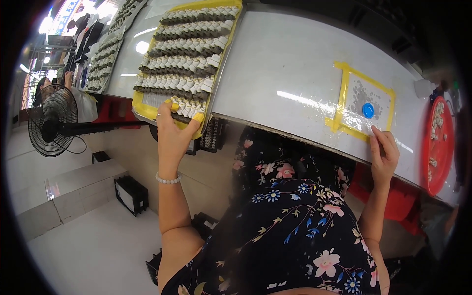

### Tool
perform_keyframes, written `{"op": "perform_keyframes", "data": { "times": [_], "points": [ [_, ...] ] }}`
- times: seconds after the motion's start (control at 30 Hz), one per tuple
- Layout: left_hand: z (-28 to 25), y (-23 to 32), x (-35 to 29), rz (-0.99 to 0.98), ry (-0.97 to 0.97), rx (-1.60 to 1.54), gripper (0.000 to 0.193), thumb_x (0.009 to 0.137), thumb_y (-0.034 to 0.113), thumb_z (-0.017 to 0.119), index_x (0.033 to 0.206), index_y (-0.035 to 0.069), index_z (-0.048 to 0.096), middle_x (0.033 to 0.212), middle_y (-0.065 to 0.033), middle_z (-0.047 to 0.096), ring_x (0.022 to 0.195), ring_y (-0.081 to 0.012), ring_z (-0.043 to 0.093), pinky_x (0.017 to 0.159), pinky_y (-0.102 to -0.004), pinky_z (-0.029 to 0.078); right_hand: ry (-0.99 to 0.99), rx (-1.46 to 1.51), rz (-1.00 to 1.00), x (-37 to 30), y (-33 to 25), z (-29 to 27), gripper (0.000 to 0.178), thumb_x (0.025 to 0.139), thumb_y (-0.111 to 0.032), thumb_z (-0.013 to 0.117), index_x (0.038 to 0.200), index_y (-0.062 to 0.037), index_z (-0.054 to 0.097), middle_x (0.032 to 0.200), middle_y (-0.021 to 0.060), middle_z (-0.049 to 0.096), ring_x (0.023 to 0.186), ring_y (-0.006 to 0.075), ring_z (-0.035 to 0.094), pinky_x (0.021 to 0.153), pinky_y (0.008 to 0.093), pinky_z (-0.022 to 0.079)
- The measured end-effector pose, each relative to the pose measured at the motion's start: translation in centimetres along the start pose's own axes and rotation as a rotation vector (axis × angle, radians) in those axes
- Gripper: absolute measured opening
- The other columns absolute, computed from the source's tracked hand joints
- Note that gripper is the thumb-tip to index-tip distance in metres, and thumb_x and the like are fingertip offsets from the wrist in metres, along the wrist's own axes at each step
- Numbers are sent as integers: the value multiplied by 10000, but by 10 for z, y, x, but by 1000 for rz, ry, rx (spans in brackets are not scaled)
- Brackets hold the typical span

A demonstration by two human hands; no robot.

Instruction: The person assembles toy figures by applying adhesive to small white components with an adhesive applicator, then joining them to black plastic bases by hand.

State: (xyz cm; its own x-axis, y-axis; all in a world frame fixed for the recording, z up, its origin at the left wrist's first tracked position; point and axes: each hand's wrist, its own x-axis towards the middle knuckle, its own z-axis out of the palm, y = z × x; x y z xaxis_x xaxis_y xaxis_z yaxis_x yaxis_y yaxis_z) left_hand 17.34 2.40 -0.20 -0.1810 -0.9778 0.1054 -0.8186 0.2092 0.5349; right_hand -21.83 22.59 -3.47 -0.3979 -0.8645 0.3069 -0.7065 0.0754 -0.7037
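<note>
My left hand [173,128], with yellow covers on its fingertips, reaches over the near end of a yellow-edged tray [143,110]. Its thumb and index finger are spread at the nearest, shorter row of small white pieces with dark bases [189,107]; no piece shows clearly between them. My right hand [385,153] is at the near edge of a yellow-taped rectangle [342,101] on the table. Its fingers are curled, thumb and index close together; whatever they may hold is too small to tell. Just beyond them sits a round blue cap-like dish [368,110] among grey spots.
A red round tray [439,147] with loose white pieces stands at the right of the white table [275,64]. More filled trays [105,59] lie at the far left. A black fan [51,123] stands left, near another person [66,81]. A black crate [131,195] is on the floor.
</note>
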Motion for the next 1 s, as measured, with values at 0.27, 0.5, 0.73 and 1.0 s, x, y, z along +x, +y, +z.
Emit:
{"op": "perform_keyframes", "data": {
  "times": [0.27, 0.5, 0.73, 1.0],
  "points": [
    [0, 8, -3, -48, -27, 84, 562, 691, 225, 716, 1090, -58, 439, 1035, -199, 499, 973, -340, 471, 862, -407, 392, -13, 9, 3, 0, 3, 4, 193, 831, 18, 609, 1021, 18, 643, 814, 73, 557, 701, 146, 513, 614, 230, 401],
    [-29, -15, 2, -13, 321, -265, 387, 774, 99, 673, 1070, -23, 458, 1095, -166, 554, 1018, -238, 545, 898, -350, 423, 3, 1, -17, 4, -2, 1, 191, 832, 18, 607, 1020, 21, 642, 816, 72, 556, 699, 144, 511, 612, 229, 401],
    [24, 42, -7, 313, 407, -774, 214, 841, -69, 520, 1043, -25, 466, 1101, -154, 564, 1011, -227, 564, 922, -337, 442, 58, -27, -41, 3, 2, -5, 187, 816, 24, 610, 998, 21, 649, 766, 85, 559, 671, 169, 526, 592, 255, 406],
    [119, 150, -13, 679, -129, -690, 280, 725, -26, 656, 963, -14, 511, 1121, -207, 566, 1010, -290, 572, 887, -352, 440, 168, 36, 5, -9, 12, -27, 214, 795, 29, 600, 1002, 25, 652, 809, 105, 603, 723, 183, 579, 659, 258, 456]
  ]
}}
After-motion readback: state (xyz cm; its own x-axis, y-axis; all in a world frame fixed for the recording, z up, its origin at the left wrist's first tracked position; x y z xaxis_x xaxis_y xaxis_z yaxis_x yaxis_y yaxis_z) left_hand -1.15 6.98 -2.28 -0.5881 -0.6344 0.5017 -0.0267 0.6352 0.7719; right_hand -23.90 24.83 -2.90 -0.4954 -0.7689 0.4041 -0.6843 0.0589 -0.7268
